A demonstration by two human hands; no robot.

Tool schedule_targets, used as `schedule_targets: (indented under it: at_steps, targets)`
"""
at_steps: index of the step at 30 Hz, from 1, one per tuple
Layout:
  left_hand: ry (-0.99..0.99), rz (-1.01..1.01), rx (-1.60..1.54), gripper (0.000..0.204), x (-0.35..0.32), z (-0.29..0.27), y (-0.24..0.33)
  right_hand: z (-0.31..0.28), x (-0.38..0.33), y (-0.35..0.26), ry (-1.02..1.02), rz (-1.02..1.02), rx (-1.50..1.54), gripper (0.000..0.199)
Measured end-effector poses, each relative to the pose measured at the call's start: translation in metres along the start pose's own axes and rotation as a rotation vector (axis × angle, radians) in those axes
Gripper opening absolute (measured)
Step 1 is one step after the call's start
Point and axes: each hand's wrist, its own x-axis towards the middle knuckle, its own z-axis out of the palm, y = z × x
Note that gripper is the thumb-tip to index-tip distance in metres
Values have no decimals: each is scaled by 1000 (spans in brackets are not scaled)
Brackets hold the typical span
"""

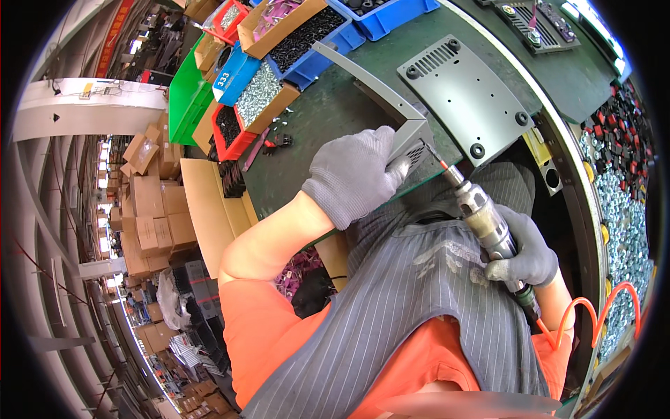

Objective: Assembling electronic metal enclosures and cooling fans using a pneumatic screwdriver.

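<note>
A grey metal bracket sits at the near edge of the dark green tabletop, in front of the person; its long strip runs from the upper left down to the right, its far end pointing toward the parts bins, and at the corner it turns back down and left into a short end with a perforated face. The left hand, in a grey glove, has its fingers closed on that short end, the thumb below and the other fingers over the top. The right hand, gloved too, has its fingers wrapped around the body of a power screwdriver, whose long axis slants from lower right to upper left. Its bit points at the bracket's corner; whether the tip touches is hard to tell. An orange hose lies by the screwdriver's rear end. Just beyond the corner, a grey plate with black round feet lies on the tabletop, its long axis likewise from upper left to lower right.
</note>
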Motion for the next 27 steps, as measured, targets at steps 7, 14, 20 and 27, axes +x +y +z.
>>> schedule_targets:
  at_steps: [7,14,20,27]
  targets:
    - [-2,2,-47,32,1,2,-2,0,2,-4,36,-9,-58,74]
    - [5,78,-67,30,4,3,-9,-2,7,-15,4,30,111,77]
    - [-17,79,-34,28,7,3,-10,-5,3,-39,23,102,-115,74]
    - [-41,90,-75,32,6,-1,-13,-4,9,-49,-7,112,-195,75]
